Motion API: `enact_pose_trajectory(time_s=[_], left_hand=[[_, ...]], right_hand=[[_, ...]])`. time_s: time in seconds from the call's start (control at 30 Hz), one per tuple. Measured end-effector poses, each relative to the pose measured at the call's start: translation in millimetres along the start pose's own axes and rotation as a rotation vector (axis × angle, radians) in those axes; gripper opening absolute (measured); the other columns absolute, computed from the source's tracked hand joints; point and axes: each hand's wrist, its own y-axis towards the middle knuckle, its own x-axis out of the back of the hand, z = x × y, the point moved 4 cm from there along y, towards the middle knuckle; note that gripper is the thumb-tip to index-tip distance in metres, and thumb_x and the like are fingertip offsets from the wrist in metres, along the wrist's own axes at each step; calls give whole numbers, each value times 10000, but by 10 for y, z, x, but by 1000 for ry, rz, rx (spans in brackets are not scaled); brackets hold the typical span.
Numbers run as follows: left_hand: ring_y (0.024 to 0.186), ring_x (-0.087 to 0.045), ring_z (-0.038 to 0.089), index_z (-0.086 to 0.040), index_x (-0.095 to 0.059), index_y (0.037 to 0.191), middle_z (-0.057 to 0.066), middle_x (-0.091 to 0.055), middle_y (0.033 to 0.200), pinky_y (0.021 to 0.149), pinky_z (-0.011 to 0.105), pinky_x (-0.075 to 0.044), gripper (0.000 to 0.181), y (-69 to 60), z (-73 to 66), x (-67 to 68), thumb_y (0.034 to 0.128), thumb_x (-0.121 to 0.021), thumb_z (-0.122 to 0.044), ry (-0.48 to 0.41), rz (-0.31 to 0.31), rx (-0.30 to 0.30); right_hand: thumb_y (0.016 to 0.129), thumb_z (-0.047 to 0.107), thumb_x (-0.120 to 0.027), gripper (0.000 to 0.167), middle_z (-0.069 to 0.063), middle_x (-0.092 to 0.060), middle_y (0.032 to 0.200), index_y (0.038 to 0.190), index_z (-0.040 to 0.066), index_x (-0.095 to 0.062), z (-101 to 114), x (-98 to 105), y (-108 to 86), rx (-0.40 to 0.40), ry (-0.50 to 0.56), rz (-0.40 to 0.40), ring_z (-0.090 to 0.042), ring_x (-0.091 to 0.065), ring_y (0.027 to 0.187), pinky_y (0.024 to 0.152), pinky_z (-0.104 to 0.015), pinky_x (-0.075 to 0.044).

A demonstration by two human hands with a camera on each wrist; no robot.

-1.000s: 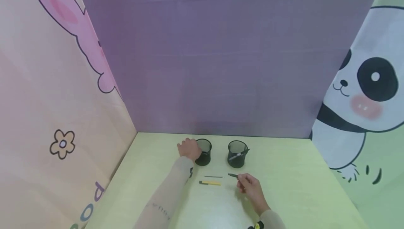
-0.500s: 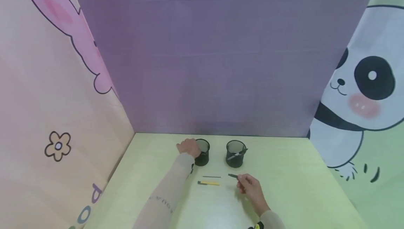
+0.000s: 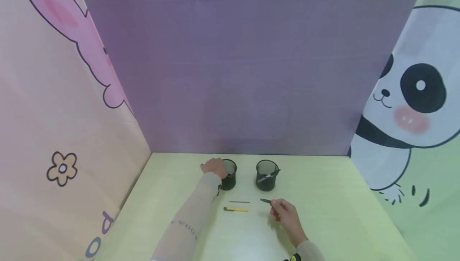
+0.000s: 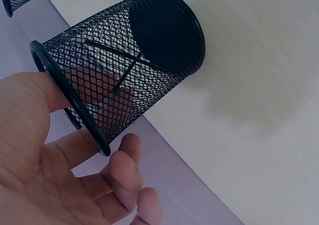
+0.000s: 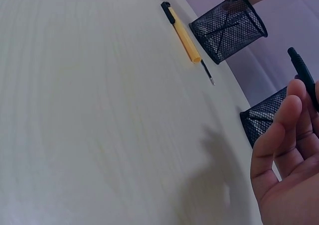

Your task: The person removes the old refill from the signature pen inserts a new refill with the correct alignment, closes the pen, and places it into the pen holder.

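My left hand (image 3: 215, 167) reaches over the rim of the left black mesh pen cup (image 4: 164, 41). Seen through the mesh, its thumb and index finger come together at the end of a thin dark stick (image 4: 127, 74); the mesh partly hides this pinch. Another thin dark stick (image 4: 117, 52) leans in the same cup. The remaining fingers hang outside, loosely bent. Above the table, my right hand (image 3: 287, 215) pinches a short black pen part (image 5: 301, 65), its tip pointing left. A yellow pen barrel (image 5: 184, 36) with a black clip and a slim pen refill (image 5: 208, 73) lie on the table between the hands.
To the right stands a second mesh cup (image 3: 266, 184), with a pen (image 3: 268, 176) leaning in it. Behind both cups rises a purple backdrop (image 3: 233, 73). Printed side cloths border the pale table (image 3: 341, 205).
The head view has shifted slightly, so the cups and table parts sit a little further left. Both hands keep nearly the same pose.
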Motion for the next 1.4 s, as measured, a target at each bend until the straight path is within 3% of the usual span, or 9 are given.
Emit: enact_pose_trajectory(time_s=[0.27,0.43,0.63,0.83,1.13,1.4], left_hand=[[984,-653,331,-53,-731,1049,155,-693,1057,951,532,-506,205,-42,12,115,923,-663,-200,16,-113,-27],[982,-659,334,-40,-729,1035,151,-699,1046,909,526,-533,298,-129,57,234,855,-780,-272,-9,-177,-47],[820,-655,292,-59,-705,875,112,-680,922,772,492,-554,166,-252,157,359,873,-770,-212,-134,-228,-50],[686,-597,208,-116,-627,653,42,-647,783,658,413,-524,274,-344,274,415,876,-748,-219,-210,-232,-57],[695,-652,164,-133,-774,802,17,-756,825,579,317,-483,156,-469,465,441,884,-789,-266,-402,-264,-76],[671,-593,147,-132,-796,852,38,-768,833,593,286,-427,210,-541,613,349,930,-754,-323,-620,-285,-117]], right_hand=[[1050,230,-575,278,-34,-652,815,1057,-43,-627,-46,6,38,2,6,10,-183,-571,737,663,-288,-509],[1042,251,-587,300,-38,-652,825,1056,-47,-623,-41,1,41,13,2,14,-185,-574,748,674,-289,-516],[1047,234,-579,285,-32,-644,815,1058,-48,-622,-23,-25,29,19,-4,11,-191,-568,759,674,-288,-515],[1052,225,-567,278,-30,-645,812,1060,-47,-624,-13,-55,25,16,1,9,-190,-570,759,681,-289,-522],[1047,228,-573,278,-36,-646,817,1061,-43,-631,9,-61,29,23,5,14,-192,-575,763,682,-288,-528],[1040,249,-584,300,-36,-649,814,1058,-47,-629,20,-58,50,44,-3,18,-190,-576,755,684,-283,-527]])
